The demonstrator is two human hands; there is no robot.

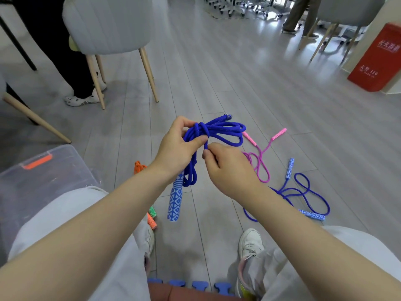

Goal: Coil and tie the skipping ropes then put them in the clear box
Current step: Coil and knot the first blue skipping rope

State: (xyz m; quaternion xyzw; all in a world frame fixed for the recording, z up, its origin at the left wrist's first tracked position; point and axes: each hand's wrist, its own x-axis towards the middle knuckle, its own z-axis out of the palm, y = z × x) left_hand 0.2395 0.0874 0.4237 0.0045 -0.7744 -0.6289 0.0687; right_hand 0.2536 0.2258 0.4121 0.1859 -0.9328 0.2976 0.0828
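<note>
Above the grey plank floor [217, 68], seen from the head camera, both hands meet over a coiled blue rope [219, 132]. The left hand [175, 148] grips the bundle at its middle, thumb pressed across the strands and fingers curled round behind them. The right hand [230, 168] pinches a single strand just under the knot-like wrap, thumb and forefinger closed tight on it. Loops of the bundle fan out to the right of the left hand, and more strands hang down below it. One patterned blue-and-white handle [175, 198] dangles under the left wrist; the tip of another shows at the top of the loops.

On the floor to the right of the hands lies a loose pink rope [261, 161], its two pink handles pointing away from the person. Nearer the right forearm a second blue rope [303, 192] sprawls uncoiled, with its handles apart. An orange rope [138, 167] lies partly hidden behind the left forearm, beside the person's left knee.

At the left edge of the view stands the clear box [43, 177] with an orange latch, its near side hidden by the left thigh. A grey chair [108, 25] on wooden legs stands beyond it, and a red cabinet [377, 57] stands at the far right.
</note>
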